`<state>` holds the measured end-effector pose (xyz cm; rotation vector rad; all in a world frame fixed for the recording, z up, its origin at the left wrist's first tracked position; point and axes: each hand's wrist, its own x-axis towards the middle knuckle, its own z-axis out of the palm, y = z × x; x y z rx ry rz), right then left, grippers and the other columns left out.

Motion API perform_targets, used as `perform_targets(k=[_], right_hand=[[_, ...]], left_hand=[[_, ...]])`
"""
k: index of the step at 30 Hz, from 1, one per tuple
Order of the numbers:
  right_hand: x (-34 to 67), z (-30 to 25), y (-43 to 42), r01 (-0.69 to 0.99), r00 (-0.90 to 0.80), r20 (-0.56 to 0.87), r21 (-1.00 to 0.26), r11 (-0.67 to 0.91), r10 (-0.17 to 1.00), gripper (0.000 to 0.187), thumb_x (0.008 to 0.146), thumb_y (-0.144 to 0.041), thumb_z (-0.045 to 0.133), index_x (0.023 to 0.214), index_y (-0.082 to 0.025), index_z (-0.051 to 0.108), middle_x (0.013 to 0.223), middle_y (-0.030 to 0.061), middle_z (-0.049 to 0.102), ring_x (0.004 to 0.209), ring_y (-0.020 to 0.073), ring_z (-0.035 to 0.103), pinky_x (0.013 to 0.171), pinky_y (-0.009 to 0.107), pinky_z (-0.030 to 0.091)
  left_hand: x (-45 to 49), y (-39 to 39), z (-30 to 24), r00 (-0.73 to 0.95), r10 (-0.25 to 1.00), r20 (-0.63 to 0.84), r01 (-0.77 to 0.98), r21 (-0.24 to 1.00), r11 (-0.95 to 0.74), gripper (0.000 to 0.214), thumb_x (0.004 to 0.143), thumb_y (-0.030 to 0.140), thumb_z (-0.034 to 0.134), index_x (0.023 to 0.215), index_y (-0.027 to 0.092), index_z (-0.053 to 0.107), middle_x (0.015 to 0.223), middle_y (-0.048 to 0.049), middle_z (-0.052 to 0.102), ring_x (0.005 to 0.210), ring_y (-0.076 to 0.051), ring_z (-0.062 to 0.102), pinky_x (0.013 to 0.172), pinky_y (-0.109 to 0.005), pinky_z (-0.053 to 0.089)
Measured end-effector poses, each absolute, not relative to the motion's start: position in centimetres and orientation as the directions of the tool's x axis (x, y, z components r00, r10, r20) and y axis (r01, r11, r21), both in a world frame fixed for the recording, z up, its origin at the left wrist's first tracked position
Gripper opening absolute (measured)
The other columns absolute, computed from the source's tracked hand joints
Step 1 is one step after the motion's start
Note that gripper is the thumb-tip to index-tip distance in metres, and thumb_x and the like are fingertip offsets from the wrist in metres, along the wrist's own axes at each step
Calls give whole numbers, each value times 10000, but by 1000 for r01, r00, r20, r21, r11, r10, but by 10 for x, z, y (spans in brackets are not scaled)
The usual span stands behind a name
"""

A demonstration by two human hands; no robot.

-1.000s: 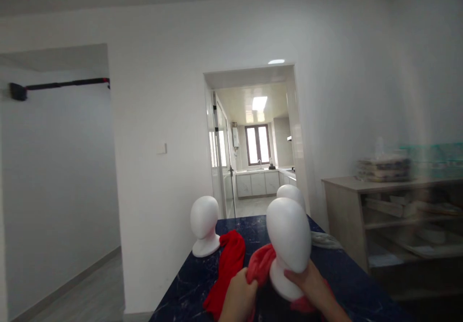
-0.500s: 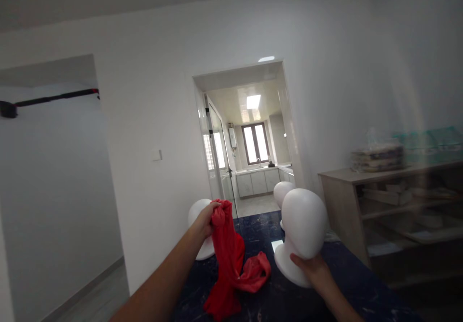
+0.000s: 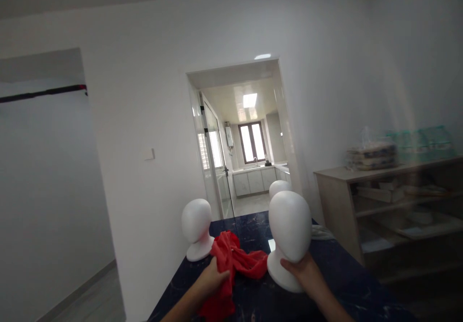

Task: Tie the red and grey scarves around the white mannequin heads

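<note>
A white mannequin head [image 3: 290, 228] stands upright at the right of the table, and my right hand [image 3: 302, 269] is closed around its neck from the right side. My left hand [image 3: 213, 278] grips a red cloth [image 3: 227, 249], low over the table. Part of the cloth spreads to the right toward the base of that head, and another part hangs down below my hand. Just behind the cloth at the left, a second white mannequin head [image 3: 196, 221] rests on its base. The fingertips of my left hand are partly hidden by the fabric.
The table [image 3: 249, 225] has a dark blue marbled top. Behind the right head, a third mannequin head [image 3: 278, 187] is partly hidden. Greyish fabric [image 3: 321, 232] lies at the table's right edge. A wooden shelf unit [image 3: 334, 175] holding packages stands at the right; a doorway opens ahead.
My left hand has lowered with the red cloth, uncovering the left mannequin head. The right hand keeps its hold on the right head's neck. The view has shifted slightly.
</note>
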<state>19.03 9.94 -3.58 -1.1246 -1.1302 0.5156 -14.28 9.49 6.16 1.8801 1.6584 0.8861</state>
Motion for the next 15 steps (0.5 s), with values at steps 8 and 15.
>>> perform_targets(k=[8,15], right_hand=[[159,-22,72,191,237,448,-892,411,862,761,608,-520,886,1260,-196,661,1269,173,774,1185,385,726,1049,499,571],[141,-12,43,111,-38,574,-811,575,818,794,634,-397,882,1367,-195,653,1394,174,714,1245,362,695,1051,460,574]], left_hand=[[-114,28,23,194,941,277,843,443,-304,895,817,380,703,1632,163,404,1767,-138,269,1641,-348,226,1351,-498,200],[-34,29,14,286,861,420,269,828,-493,1077,656,544,913,1573,216,453,1621,-206,508,1506,-419,473,1259,-507,416]])
